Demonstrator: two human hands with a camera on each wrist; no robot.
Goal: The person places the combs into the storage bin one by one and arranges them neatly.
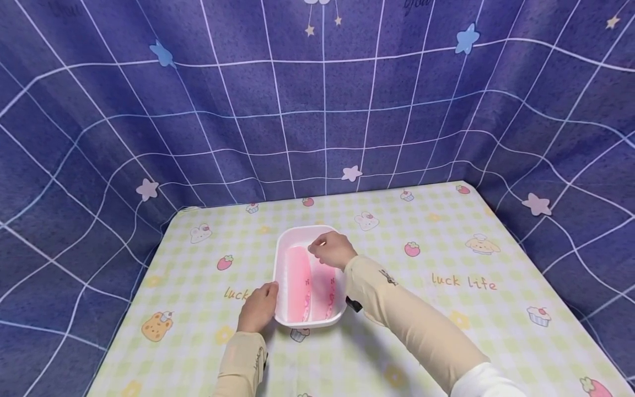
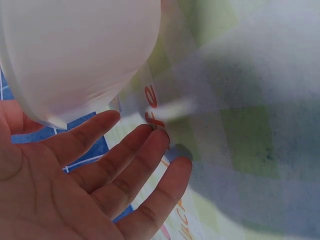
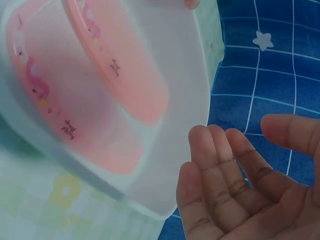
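A white plastic basin (image 1: 281,242) with rounded corners stands on the table. Inside it lie two long pink pieces with rounded ends, a left one (image 1: 297,281) and a right one (image 1: 322,295), each printed along one edge. Against the basin's left side rests my left hand (image 1: 259,309), its thumb at the rim. The left wrist view shows the other fingers nearly straight along the outside. Over the far right part of the basin hovers my right hand (image 1: 333,251); its fingers (image 3: 205,150) are relaxed, with nothing between them and the thumb.
A checked cloth (image 1: 431,342) printed with strawberries, cupcakes and small animals covers the table. Blue curtains (image 1: 238,132) with white grid lines and stars hang behind and on both sides.
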